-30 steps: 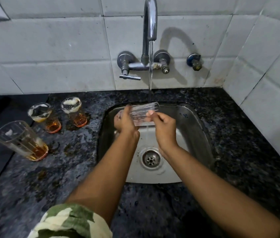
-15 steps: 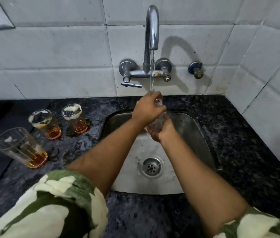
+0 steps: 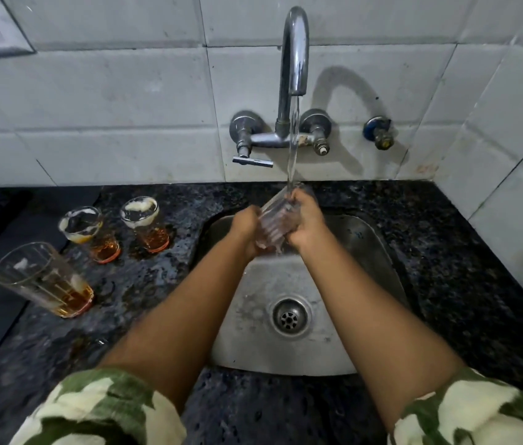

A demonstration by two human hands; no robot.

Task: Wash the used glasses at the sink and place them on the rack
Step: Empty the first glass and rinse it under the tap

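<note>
A clear ribbed glass point(image 3: 274, 221) is held over the steel sink point(image 3: 366, 248), mouth up under the running water from the tap point(image 3: 294, 59). My left hand point(image 3: 247, 228) grips its left side and base. My right hand point(image 3: 305, 220) wraps around its right side near the rim. Water spills off the bottom of the glass into the basin. Three used glasses with amber dregs stand on the counter to the left: a tall one point(image 3: 42, 281) nearest, and two smaller ones point(image 3: 88, 234) point(image 3: 144, 223) farther back. No rack is in view.
The dark speckled granite counter point(image 3: 446, 268) surrounds the sink and is wet on the left. The drain point(image 3: 290, 317) lies below my arms. White tiled walls close the back and right. A tap lever point(image 3: 252, 161) and a small valve point(image 3: 379, 133) stick out of the wall.
The glass went from lying sideways between my hands to mouth up under the stream. My left hand, which was over its top half a second ago, now grips its side.
</note>
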